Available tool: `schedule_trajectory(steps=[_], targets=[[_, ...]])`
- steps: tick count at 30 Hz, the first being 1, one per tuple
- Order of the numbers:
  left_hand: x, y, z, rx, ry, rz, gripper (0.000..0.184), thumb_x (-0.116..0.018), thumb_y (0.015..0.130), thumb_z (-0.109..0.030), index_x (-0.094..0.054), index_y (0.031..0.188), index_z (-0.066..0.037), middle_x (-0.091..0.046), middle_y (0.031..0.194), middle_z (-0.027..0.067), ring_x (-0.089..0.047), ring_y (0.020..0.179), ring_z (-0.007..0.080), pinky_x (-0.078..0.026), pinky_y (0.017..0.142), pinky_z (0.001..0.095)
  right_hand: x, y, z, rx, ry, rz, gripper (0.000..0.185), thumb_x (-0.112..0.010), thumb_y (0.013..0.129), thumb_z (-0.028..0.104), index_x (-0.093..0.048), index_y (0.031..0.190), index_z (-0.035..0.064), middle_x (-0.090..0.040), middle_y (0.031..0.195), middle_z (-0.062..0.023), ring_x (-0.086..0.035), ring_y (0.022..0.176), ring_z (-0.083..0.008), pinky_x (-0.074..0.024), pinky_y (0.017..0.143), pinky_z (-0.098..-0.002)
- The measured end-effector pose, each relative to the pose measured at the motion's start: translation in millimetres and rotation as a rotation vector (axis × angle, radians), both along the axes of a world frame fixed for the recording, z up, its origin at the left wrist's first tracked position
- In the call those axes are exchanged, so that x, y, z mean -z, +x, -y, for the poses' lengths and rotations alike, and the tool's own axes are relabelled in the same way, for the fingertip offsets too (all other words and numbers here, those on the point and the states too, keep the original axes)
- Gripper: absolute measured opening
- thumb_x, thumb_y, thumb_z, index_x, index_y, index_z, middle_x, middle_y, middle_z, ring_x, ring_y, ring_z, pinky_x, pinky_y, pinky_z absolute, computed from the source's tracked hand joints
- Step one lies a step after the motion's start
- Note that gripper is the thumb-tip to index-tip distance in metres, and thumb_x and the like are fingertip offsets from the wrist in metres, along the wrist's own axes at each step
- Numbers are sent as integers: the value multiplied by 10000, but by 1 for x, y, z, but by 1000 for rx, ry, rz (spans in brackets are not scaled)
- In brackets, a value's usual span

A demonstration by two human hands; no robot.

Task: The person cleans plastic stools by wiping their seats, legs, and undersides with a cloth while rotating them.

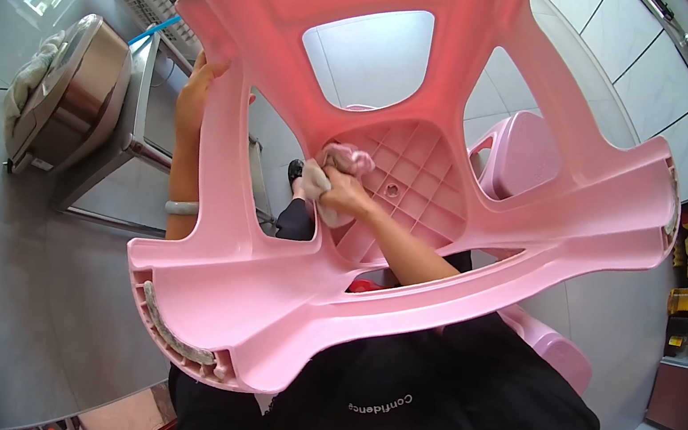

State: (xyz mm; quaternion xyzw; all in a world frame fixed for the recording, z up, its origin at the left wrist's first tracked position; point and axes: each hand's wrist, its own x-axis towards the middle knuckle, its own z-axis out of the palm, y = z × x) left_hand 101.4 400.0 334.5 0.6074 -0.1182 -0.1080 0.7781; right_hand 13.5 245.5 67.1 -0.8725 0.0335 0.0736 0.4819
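A pink plastic stool (260, 292) is held tipped up in front of me, its ribbed underside and open legs turned toward me. My left hand (198, 82) grips a leg on the left side, with a fingertip showing through the side opening. Inside the stool, my right hand (343, 194) is closed on a cloth (347, 159), pinkish and off-white, pressed near the corner of the ribbed underside. The right forearm passes through the opening between the near legs. Greyish strips line the ends of the two near legs.
A brown rice cooker (75, 91) with a cloth over it stands on a metal table (137, 110) at left. Other pink stools (526, 158) are on the tiled floor beyond and at right. Bottles (685, 301) sit on shelving at far right, beside white cabinets (630, 58).
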Motion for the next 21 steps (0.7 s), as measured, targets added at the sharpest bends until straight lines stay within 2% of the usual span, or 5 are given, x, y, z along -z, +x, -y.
schedule_trajectory(steps=[8, 9, 12, 15, 21], targets=[[2, 5, -4, 32, 14, -8, 351, -545, 930, -224, -470, 1263, -142, -609, 1022, 49, -644, 767, 156, -567, 642, 308, -36, -85, 14, -445, -74, 27, 255, -653, 727, 186, -608, 931, 40, -645, 991, -231, -610, 950, -421, -472, 795, -473], [1, 3, -3, 31, 0, -14, 351, -544, 932, -231, -471, 1264, -142, -609, 1018, 48, -642, 764, 153, -564, 642, 306, -42, -86, 16, -445, -109, -10, 314, -667, 698, 147, -623, 990, 43, -661, 980, -181, -628, 951, -357, -479, 805, -427], [-4, -2, 0, 27, -30, -24, 354, -542, 937, -245, -471, 1268, -141, -609, 1008, 46, -637, 756, 149, -558, 644, 301, -81, -86, 41, -215, 318, -236, 411, -686, 661, 103, -631, 1063, 44, -662, 961, -106, -630, 936, -246, -485, 818, -363], [-3, -3, -1, 17, -15, -28, 360, -540, 936, -248, -470, 1272, -140, -610, 1005, 46, -636, 754, 149, -556, 646, 300, -70, -57, 73, 147, 907, 67, 448, -637, 657, -53, -635, 1089, 64, -658, 983, -27, -618, 913, -148, -514, 808, -338], [-3, -6, 4, -30, 35, -8, 378, -529, 928, -245, -467, 1284, -134, -610, 996, 53, -633, 750, 155, -549, 650, 298, -170, -2, 136, 616, 711, 762, 500, -688, 727, -15, -564, 1209, 23, -642, 1075, -62, -615, 995, -163, -503, 850, -302]])
